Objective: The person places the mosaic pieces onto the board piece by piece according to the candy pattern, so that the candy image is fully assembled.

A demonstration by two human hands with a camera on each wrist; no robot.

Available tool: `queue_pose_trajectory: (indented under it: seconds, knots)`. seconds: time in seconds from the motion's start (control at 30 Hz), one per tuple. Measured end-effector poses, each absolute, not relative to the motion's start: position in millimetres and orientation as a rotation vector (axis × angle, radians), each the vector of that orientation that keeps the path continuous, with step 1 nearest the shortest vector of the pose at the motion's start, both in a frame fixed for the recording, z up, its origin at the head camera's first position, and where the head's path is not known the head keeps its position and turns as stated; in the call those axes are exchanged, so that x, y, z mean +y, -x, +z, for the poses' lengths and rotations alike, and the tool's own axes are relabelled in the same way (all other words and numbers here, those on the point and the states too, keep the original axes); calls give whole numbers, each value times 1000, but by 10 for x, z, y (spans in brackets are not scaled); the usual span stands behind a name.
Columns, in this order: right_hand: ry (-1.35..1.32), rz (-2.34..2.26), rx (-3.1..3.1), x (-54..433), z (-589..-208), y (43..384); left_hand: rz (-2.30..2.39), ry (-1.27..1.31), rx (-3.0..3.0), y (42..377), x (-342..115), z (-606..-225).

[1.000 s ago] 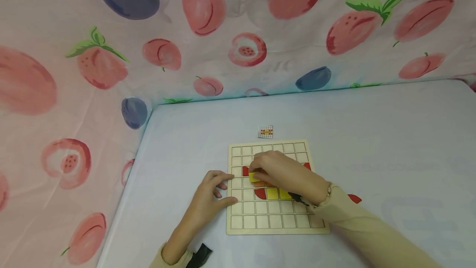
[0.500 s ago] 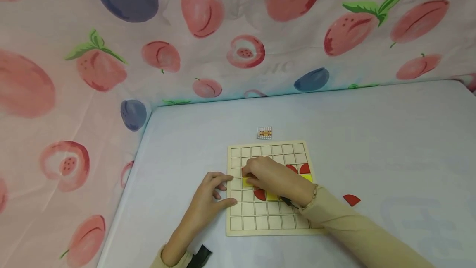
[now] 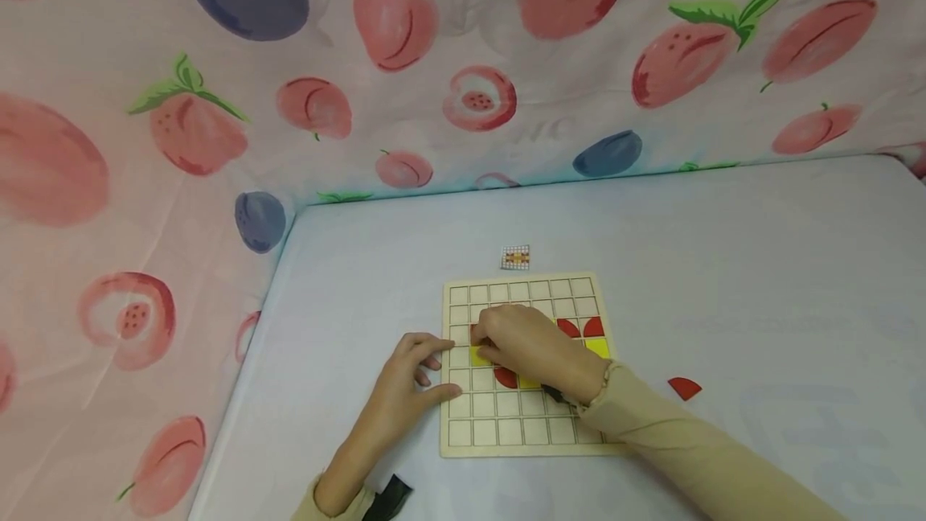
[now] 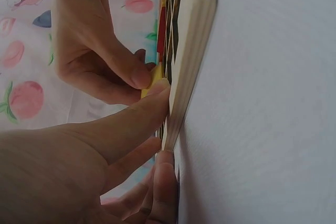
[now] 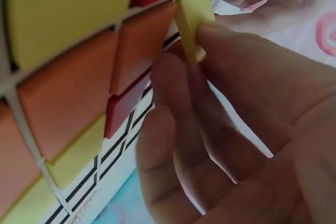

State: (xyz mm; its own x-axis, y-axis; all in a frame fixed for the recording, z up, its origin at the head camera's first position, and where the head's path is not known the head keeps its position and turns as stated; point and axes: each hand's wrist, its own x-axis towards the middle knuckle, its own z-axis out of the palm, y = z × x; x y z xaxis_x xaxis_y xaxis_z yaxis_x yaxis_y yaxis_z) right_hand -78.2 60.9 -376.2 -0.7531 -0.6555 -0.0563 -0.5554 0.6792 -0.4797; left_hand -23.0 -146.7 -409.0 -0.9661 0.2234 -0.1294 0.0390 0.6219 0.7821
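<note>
My right hand [image 3: 535, 342] pinches a yellow square tile [image 5: 193, 17] between thumb and fingers. In the right wrist view the tile is tilted at its cell, beside an orange tile [image 5: 143, 45]. The wooden grid board [image 3: 510, 431] lies flat under this hand, which hides part of the tile pattern. Red rounded pieces [image 3: 593, 328] and yellow squares [image 3: 596, 346] sit in its middle rows. Along the board's left edge, my left hand [image 3: 398, 392] rests with fingers spread, thumb and fingertips touching the rim.
One loose red quarter-circle piece [image 3: 684, 388] lies on the white table [image 3: 781, 304] to the right of the board. A small printed pattern card [image 3: 515, 257] is just beyond the board's far edge. Fruit-patterned cloth [image 3: 405, 103] hangs behind the table and along its left.
The right hand has moved left and slightly down with the yellow tile, bringing it to the second column, and has since stayed there. The left hand keeps its place.
</note>
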Motion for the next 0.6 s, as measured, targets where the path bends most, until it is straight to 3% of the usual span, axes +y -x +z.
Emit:
queue_pose_trajectory:
  seconds: [0.6]
  knots:
    - [966, -630, 2710, 669, -3719, 751, 1254, -218, 2645, 236, -1471, -4089]
